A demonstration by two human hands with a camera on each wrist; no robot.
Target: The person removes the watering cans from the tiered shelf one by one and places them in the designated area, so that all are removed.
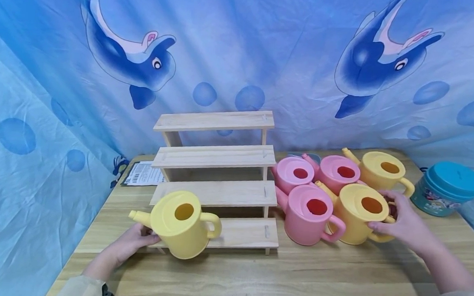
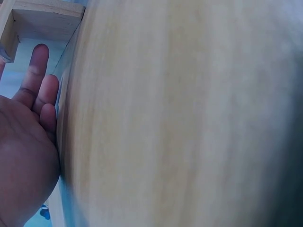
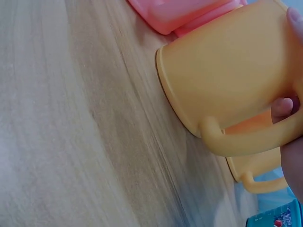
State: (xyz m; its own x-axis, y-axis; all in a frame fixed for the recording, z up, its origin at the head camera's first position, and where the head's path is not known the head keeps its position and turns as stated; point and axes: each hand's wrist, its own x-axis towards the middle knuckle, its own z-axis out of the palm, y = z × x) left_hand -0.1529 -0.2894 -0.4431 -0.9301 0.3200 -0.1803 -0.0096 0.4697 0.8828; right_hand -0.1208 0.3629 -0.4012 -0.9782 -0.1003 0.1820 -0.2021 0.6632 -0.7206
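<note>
A wooden four-tier stand [image 1: 217, 192] stands on the table. At the left end of its lowest tier is a yellow watering can [image 1: 181, 236], spout to the left, its base overlapping the tier's front edge in the head view. Below that spout, my left hand [image 1: 133, 241] pinches the end of the lowest tier; the left wrist view shows its other fingers [image 2: 35, 80] extended beside the wood. My right hand [image 1: 405, 221] grips the handle of another yellow watering can [image 1: 353, 225], which is at the front of the group on the right. One fingertip [image 3: 282, 107] shows inside the handle loop.
Pink watering cans [image 1: 303, 223] crowd the stand's right side, with another yellow watering can [image 1: 378, 164] behind. A teal lidded tub [image 1: 444, 190] stands at the far right. A printed paper [image 1: 144, 174] lies behind left. A blue dolphin curtain [image 1: 243, 52] hangs behind the table.
</note>
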